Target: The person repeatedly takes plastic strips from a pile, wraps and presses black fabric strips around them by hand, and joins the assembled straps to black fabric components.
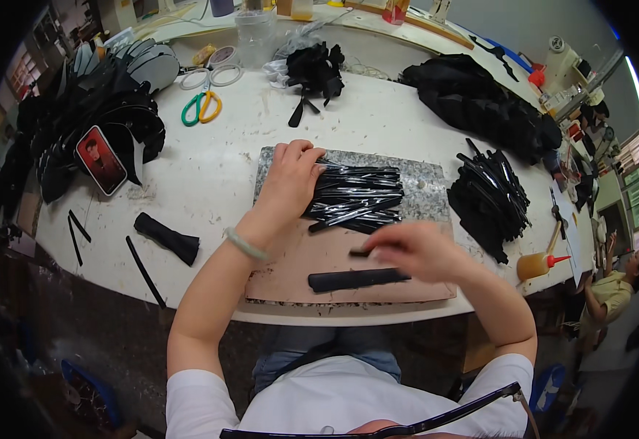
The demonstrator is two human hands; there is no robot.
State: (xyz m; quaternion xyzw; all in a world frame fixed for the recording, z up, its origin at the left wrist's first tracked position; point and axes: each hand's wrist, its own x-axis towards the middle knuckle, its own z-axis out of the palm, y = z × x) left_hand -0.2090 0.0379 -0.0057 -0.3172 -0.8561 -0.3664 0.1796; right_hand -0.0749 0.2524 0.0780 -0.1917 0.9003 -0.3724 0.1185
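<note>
A pile of glossy black strips (359, 192) lies across a speckled grey stone slab (425, 181). My left hand (290, 179), with a pale bangle on its wrist, rests at the pile's left end, its fingers curled together over the strip ends. The fingertips are partly hidden. My right hand (422, 252) is smeared by motion above the slab's near right part. A small dark object (359, 253) shows at its pinched fingertips, too blurred to name. Just below that hand, a wide flat black strip (352, 280) lies on the tan sheet (283, 267) covering the near part of the slab.
To the right are a heap of black strips (487, 197) and a glue bottle (535, 265) with a red nozzle. Scissors (202, 107) and a phone (101, 161) lie left. A black fabric bundle (473, 99) sits far right. Another person (612, 293) is at the right edge.
</note>
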